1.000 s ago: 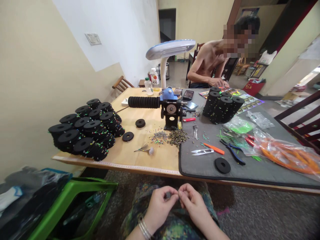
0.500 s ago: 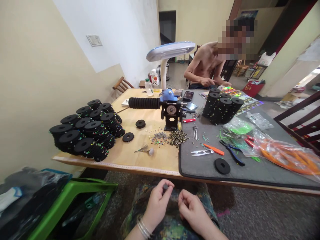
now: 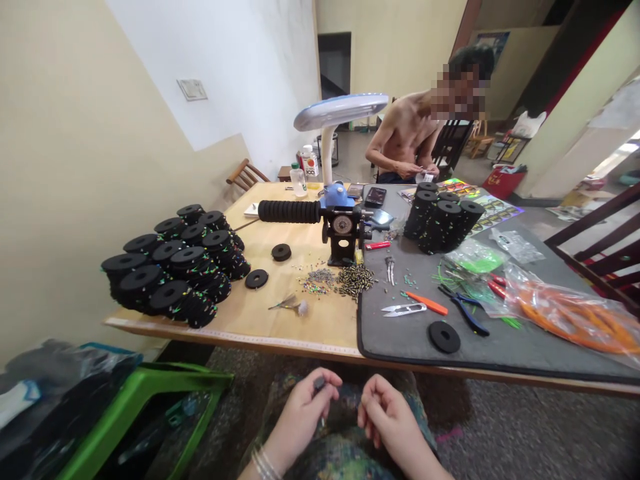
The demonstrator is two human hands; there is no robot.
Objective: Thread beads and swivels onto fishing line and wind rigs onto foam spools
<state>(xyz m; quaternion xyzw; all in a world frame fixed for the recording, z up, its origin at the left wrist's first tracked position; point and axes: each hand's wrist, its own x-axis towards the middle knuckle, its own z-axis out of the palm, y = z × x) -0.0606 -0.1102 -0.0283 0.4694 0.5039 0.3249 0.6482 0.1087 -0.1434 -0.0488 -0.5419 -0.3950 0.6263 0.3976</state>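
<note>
Over my lap, in front of the table edge, my left hand (image 3: 306,405) is closed with a small dark grey piece (image 3: 319,383) between thumb and fingers; its exact kind is too small to tell. A few centimetres to its right, my right hand (image 3: 384,415) has its fingers curled in a pinch, and whatever they hold is hidden. Nearest on the table are a black foam ring (image 3: 444,337), silver thread snips (image 3: 404,309) and a feathery tuft (image 3: 300,307). Behind these lie piles of small brass-and-black beads (image 3: 356,280) and grey ones (image 3: 320,276).
Stacked black foam spools (image 3: 173,293) fill the table's left; more spools (image 3: 445,217) stand at right. A black winder (image 3: 343,233) and lamp (image 3: 340,110) rise mid-table. Blue pliers (image 3: 465,310), an orange knife (image 3: 427,303) and bagged orange tubing (image 3: 575,313) lie right. A co-worker (image 3: 405,140) sits opposite.
My left hand has turned slightly, showing more of the grey piece. My right hand has lifted a little. The co-worker's hands have come together around a small white thing. The view has tilted slightly.
</note>
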